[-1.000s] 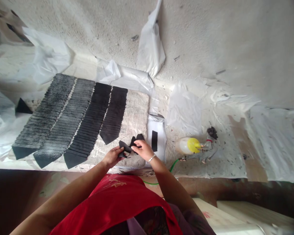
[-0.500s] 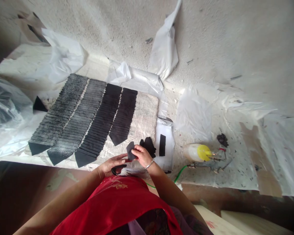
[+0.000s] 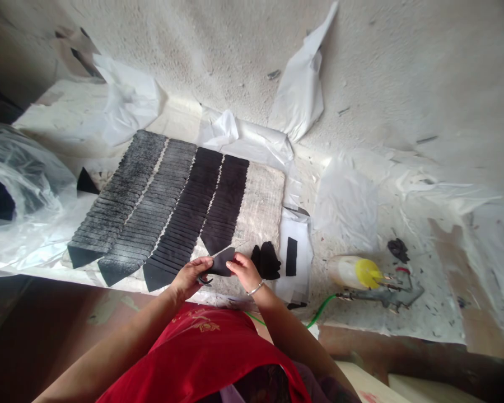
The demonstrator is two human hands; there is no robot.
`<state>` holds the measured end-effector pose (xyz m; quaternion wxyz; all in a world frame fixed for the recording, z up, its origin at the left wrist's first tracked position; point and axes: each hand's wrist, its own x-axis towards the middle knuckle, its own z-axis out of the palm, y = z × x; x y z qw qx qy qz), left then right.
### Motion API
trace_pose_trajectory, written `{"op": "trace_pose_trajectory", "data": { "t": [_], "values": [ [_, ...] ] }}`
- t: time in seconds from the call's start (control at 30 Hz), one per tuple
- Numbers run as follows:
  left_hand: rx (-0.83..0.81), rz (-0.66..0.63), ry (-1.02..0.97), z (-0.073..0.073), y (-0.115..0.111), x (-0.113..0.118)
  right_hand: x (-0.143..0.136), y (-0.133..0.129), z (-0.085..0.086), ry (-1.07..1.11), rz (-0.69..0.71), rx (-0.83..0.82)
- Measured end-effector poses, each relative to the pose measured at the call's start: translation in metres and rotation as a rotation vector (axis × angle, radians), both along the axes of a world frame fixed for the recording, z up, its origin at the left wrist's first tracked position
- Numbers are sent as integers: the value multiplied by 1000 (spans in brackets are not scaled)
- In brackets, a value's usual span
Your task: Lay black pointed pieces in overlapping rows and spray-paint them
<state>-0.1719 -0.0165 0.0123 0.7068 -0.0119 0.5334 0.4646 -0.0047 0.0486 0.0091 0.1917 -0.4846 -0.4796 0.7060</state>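
Both hands are over the near edge of a pale cloth-covered board [image 3: 262,187]. A small black flat piece of material [image 3: 223,262] is stretched between them. My left hand [image 3: 192,277] pinches its left end; a dark curved item [image 3: 204,281] also shows under those fingers, its kind unclear. My right hand [image 3: 244,272], with a bangle at the wrist, grips the right end between thumb and fingers. Overlapping black pieces lie in slanted rows [image 3: 201,196] on the board, the left rows dusted grey. More black pieces [image 3: 266,260] are bunched just right of my right hand.
A spray gun [image 3: 388,296] with a yellow-capped cup [image 3: 366,272] and green hose [image 3: 321,309] lies to the right. One black strip [image 3: 292,256] rests on a white sheet [image 3: 299,224]. Clear plastic [image 3: 46,168] is at the left, and a rough wall [image 3: 218,50] stands behind.
The black piece was upright in my right hand, with my left fingers at its lower edge; now it lies sideways, held at both ends. The whole view has shifted, so the scene sits further right.
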Motion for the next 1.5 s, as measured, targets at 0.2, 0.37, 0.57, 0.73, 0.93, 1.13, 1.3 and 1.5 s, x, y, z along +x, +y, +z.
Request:
{"op": "trace_pose_trajectory", "data": {
  "t": [0.2, 0.37, 0.57, 0.73, 0.93, 1.13, 1.3, 1.5],
  "values": [
    [20, -225, 508, -2, 22, -23, -13, 18, -7, -159, -12, 90],
    [148, -393, 804, -3, 42, -43, -20, 32, -22, -348, 74, 156],
    [131, -650, 1254, -1, 64, -51, -29, 41, -31, -661, 252, 322],
    [115, -794, 1407, -6, 73, -50, -35, 47, -35, -866, 374, 438],
    [66, -891, 1478, -11, 77, -48, -37, 51, -35, -936, 449, 450],
    [78, -897, 1505, -15, 76, -47, -37, 53, -34, -925, 472, 447],
    [66, -910, 1507, -18, 76, -47, -37, 54, -36, -933, 496, 434],
    [35, -1012, 1575, -20, 78, -41, -42, 55, -28, -987, 537, 434]
  ]
}}
